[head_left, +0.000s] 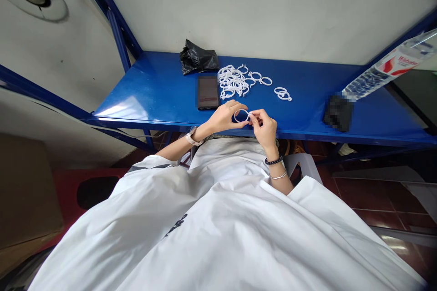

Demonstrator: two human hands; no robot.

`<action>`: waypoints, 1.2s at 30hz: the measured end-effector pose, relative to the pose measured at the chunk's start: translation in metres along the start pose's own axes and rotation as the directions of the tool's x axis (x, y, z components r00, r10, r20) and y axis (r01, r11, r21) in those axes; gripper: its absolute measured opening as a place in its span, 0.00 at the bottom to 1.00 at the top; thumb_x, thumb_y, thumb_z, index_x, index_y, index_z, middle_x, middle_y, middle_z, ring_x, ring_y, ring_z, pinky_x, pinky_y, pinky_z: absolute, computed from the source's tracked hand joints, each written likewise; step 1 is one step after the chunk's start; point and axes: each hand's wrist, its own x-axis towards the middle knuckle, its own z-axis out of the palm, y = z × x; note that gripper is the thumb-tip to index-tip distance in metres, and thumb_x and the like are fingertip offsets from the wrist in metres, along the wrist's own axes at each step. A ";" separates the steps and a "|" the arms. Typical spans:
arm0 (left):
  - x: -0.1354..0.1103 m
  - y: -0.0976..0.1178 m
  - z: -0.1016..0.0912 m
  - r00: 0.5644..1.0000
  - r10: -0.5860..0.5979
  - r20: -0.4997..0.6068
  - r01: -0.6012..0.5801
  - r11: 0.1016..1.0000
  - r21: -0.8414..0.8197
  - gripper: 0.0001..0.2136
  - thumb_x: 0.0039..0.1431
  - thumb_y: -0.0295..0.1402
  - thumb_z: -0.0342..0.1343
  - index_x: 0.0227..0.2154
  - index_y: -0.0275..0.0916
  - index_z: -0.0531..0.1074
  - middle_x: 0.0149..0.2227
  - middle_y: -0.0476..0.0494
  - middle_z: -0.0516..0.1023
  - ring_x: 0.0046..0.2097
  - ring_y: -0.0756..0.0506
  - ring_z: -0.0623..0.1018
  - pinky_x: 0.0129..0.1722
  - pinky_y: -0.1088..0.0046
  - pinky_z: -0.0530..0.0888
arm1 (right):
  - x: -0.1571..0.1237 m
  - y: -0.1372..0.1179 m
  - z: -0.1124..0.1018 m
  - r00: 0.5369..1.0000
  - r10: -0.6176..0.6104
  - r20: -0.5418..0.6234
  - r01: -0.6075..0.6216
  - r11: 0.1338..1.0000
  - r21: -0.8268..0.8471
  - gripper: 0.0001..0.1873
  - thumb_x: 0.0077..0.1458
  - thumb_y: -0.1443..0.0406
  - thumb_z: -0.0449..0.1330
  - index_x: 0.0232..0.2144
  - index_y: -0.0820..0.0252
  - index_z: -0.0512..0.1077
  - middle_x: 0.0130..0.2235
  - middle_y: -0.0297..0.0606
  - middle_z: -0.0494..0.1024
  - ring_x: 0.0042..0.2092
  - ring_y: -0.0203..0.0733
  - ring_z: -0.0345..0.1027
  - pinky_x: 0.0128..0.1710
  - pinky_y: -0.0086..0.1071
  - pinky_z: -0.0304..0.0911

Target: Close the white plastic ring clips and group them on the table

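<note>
A white plastic curtain ring point(241, 109) is held up between my two hands just over the front edge of the blue table point(153, 95). My left hand point(224, 117) curves around its left side, fingers and thumb closed on it. On the opposite side, my right hand point(265, 128) pinches the ring near its small end with thumb and fingertips; the exact grip there is partly hidden. Behind my hands lies a heap of similar white curtain rings point(235, 82), several tangled together. A couple of overlapping rings point(282, 94) lie apart to the right.
Left of the heap lies a dark flat device point(208, 92), with a crumpled black plastic bag point(200, 58) behind it. A water bottle point(385, 66) and a partly blurred black object point(337, 113) stand at the right. Blue metal posts point(118, 38) and a wall border the table.
</note>
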 end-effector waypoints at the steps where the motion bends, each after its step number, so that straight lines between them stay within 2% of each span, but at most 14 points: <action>1: 0.000 0.001 0.000 1.000 -0.007 0.000 0.007 1.000 -0.004 0.16 0.60 0.41 0.59 0.46 0.36 0.73 0.31 0.45 0.74 0.37 0.45 0.73 0.36 0.71 0.69 | 0.000 0.000 0.000 1.000 -0.002 0.001 0.002 1.000 -0.002 0.22 0.67 0.47 0.51 0.35 0.55 0.72 0.25 0.35 0.79 0.27 0.42 0.75 0.30 0.32 0.64; 11: 0.001 0.003 -0.002 1.000 -0.024 0.014 0.024 1.000 -0.005 0.13 0.59 0.37 0.59 0.44 0.37 0.70 0.30 0.47 0.73 0.36 0.46 0.73 0.35 0.72 0.68 | -0.001 0.001 -0.001 0.999 -0.041 0.003 0.041 0.999 -0.011 0.18 0.68 0.51 0.51 0.33 0.55 0.69 0.25 0.35 0.78 0.27 0.41 0.74 0.29 0.31 0.62; 36: 0.000 0.003 -0.002 1.000 -0.004 0.016 0.004 1.000 0.014 0.12 0.60 0.38 0.58 0.43 0.38 0.70 0.31 0.46 0.73 0.36 0.45 0.73 0.34 0.72 0.68 | -0.001 0.000 -0.002 0.997 -0.076 0.017 0.076 0.997 -0.032 0.20 0.69 0.50 0.50 0.31 0.55 0.68 0.24 0.34 0.77 0.26 0.40 0.72 0.29 0.31 0.60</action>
